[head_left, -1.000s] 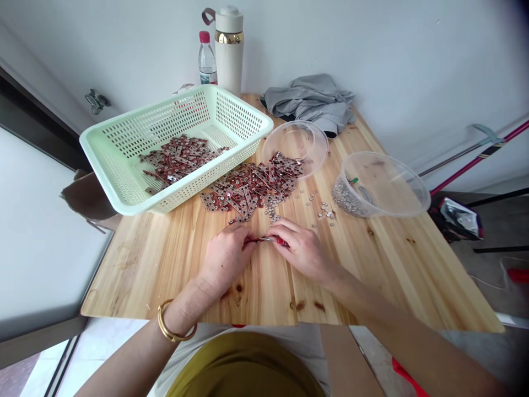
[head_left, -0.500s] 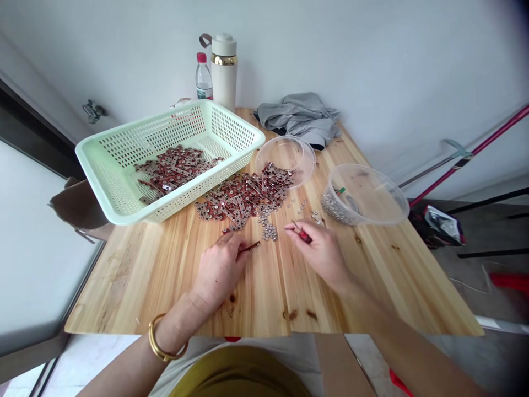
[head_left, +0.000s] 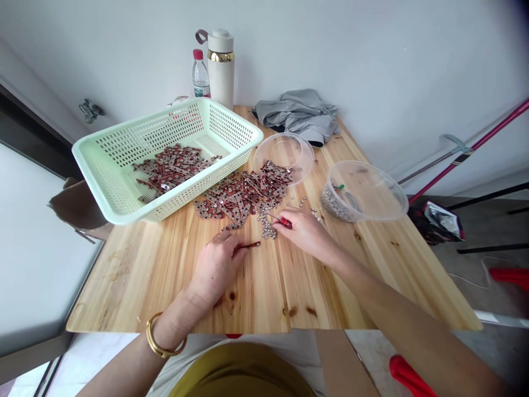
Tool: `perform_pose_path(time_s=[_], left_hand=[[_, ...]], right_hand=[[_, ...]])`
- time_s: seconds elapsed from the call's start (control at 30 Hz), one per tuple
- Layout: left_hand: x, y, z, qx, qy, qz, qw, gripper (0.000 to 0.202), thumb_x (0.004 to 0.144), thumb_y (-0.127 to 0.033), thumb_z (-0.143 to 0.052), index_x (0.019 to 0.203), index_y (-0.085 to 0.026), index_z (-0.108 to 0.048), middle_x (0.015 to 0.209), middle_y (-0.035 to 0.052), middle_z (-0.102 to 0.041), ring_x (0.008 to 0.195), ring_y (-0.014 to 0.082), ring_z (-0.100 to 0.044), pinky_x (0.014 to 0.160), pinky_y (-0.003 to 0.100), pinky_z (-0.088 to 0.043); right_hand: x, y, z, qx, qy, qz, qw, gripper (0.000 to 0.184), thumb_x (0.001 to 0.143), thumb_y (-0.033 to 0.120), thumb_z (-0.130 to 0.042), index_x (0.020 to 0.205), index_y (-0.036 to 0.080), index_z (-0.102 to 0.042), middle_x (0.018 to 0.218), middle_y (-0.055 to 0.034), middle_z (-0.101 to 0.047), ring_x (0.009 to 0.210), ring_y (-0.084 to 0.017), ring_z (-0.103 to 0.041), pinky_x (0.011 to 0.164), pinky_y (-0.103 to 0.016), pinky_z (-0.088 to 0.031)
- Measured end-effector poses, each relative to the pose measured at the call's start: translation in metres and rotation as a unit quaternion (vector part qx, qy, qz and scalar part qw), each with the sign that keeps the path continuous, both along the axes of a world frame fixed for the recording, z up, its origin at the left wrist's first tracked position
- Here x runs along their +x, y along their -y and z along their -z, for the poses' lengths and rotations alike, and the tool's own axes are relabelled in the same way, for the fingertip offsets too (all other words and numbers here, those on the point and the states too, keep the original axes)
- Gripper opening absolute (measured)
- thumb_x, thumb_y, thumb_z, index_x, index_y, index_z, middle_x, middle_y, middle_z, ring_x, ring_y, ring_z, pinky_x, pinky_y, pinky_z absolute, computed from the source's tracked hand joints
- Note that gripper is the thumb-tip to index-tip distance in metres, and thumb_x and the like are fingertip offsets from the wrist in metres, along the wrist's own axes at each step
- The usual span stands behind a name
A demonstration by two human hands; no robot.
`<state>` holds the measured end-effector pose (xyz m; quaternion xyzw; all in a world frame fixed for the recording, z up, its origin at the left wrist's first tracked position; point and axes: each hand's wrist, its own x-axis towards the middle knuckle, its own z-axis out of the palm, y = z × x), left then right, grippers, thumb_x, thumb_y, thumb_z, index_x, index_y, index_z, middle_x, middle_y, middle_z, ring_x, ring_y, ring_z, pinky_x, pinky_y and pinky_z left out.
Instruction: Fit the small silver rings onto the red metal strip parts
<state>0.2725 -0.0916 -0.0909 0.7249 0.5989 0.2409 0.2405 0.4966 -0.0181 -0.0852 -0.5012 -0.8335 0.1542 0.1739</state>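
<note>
My left hand (head_left: 218, 260) is closed on a thin reddish-brown strip (head_left: 253, 245), its end sticking out to the right above the table. Between the fingers of my right hand (head_left: 301, 227) is a small red-handled screwdriver (head_left: 285, 222), its thin shaft pointing left over a scatter of small round silver metal pieces (head_left: 268, 230). Behind both hands lies a heap of similar strips (head_left: 237, 198) with round metal spots. It runs up against a round clear plastic lid or shallow dish (head_left: 303, 157).
A pale green basket (head_left: 215, 165) holding more strips stands at the left. A clear plastic tub (head_left: 372, 209) with many small metal pieces is at the right. A grey cloth (head_left: 297, 110), a white flask (head_left: 221, 77) and a plastic bottle (head_left: 200, 77) are at the back.
My right hand has moved left with the screwdriver, bringing its shaft over the small silver pieces. My left hand stays in nearly the same place with the strip.
</note>
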Motion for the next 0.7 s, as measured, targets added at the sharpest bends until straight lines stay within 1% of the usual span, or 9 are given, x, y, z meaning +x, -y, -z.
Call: perform_pose_path(time_s=[0.07, 0.1, 0.17, 0.27, 0.37, 0.47, 0.6, 0.7], left_hand=[[-0.001, -0.001, 0.001, 0.001, 0.008, -0.001, 1.000, 0.010, 0.087, -0.019, -0.062, 0.090, -0.021, -0.071, 0.088, 0.0036, -0.068, 0.083, 0.0188, -0.064, 0.075, 0.031, -0.051], [-0.001, -0.001, 0.002, 0.003, 0.011, 0.001, 1.000, 0.010, 0.087, -0.018, -0.062, 0.090, -0.021, -0.071, 0.087, 0.0036, -0.068, 0.083, 0.0189, -0.064, 0.076, 0.031, -0.051], [-0.002, -0.002, 0.004, 0.007, 0.016, 0.008, 1.000, 0.010, 0.087, -0.017, -0.063, 0.090, -0.020, -0.072, 0.086, 0.0033, -0.068, 0.083, 0.0188, -0.064, 0.076, 0.031, -0.051], [-0.003, -0.004, 0.004, 0.015, 0.024, 0.013, 1.000, 0.011, 0.085, -0.015, -0.064, 0.091, -0.020, -0.073, 0.084, 0.0026, -0.068, 0.080, 0.0180, -0.064, 0.076, 0.030, -0.051], [-0.003, -0.004, 0.003, 0.009, 0.024, 0.019, 0.999, 0.012, 0.085, -0.015, -0.064, 0.091, -0.019, -0.074, 0.084, 0.0029, -0.068, 0.080, 0.0181, -0.065, 0.075, 0.030, -0.051], [-0.004, -0.005, 0.002, -0.006, 0.021, 0.023, 0.999, 0.013, 0.086, -0.015, -0.063, 0.093, -0.018, -0.074, 0.085, 0.0036, -0.068, 0.080, 0.0187, -0.065, 0.076, 0.031, -0.050], [-0.004, -0.004, 0.005, -0.002, 0.012, 0.016, 1.000, 0.012, 0.087, -0.017, -0.063, 0.090, -0.019, -0.074, 0.081, 0.0032, -0.066, 0.077, 0.0183, -0.064, 0.073, 0.030, -0.050], [-0.005, -0.004, 0.008, 0.007, 0.014, 0.017, 1.000, 0.012, 0.087, -0.016, -0.062, 0.090, -0.018, -0.074, 0.080, 0.0028, -0.065, 0.076, 0.0178, -0.063, 0.071, 0.030, -0.049]], right_hand=[[-0.005, 0.009, -0.005, 0.031, -0.017, 0.014, 0.999, 0.013, 0.088, 0.018, -0.058, 0.075, 0.019, -0.060, 0.079, -0.0031, -0.064, 0.073, -0.017, -0.059, 0.067, -0.028, -0.043], [-0.008, 0.015, -0.007, 0.042, -0.037, 0.010, 0.998, 0.011, 0.088, 0.019, -0.058, 0.078, 0.019, -0.061, 0.081, -0.0032, -0.064, 0.073, -0.016, -0.059, 0.066, -0.027, -0.043], [-0.018, 0.028, -0.009, 0.040, -0.078, -0.029, 0.996, 0.011, 0.091, 0.020, -0.055, 0.082, 0.020, -0.061, 0.083, -0.0029, -0.063, 0.071, -0.014, -0.059, 0.064, -0.025, -0.043], [-0.033, 0.041, -0.004, 0.049, -0.077, -0.082, 0.992, 0.014, 0.095, 0.020, -0.051, 0.087, 0.020, -0.062, 0.087, -0.0035, -0.063, 0.072, -0.014, -0.060, 0.064, -0.025, -0.044], [-0.042, 0.043, 0.006, 0.068, -0.046, -0.104, 0.991, 0.015, 0.096, 0.019, -0.050, 0.090, 0.019, -0.063, 0.088, -0.0038, -0.063, 0.073, -0.014, -0.060, 0.064, -0.025, -0.045], [-0.044, 0.041, 0.013, 0.090, -0.030, -0.105, 0.990, 0.015, 0.096, 0.017, -0.050, 0.091, 0.019, -0.064, 0.089, -0.0039, -0.063, 0.074, -0.014, -0.061, 0.065, -0.026, -0.046], [-0.043, 0.043, 0.018, 0.117, -0.035, -0.107, 0.987, 0.016, 0.095, 0.014, -0.049, 0.091, 0.018, -0.064, 0.088, -0.0039, -0.064, 0.078, -0.015, -0.063, 0.068, -0.026, -0.047], [-0.044, 0.044, 0.020, 0.135, -0.046, -0.106, 0.984, 0.016, 0.095, 0.014, -0.049, 0.091, 0.018, -0.064, 0.087, -0.0037, -0.065, 0.077, -0.014, -0.064, 0.069, -0.026, -0.047]])
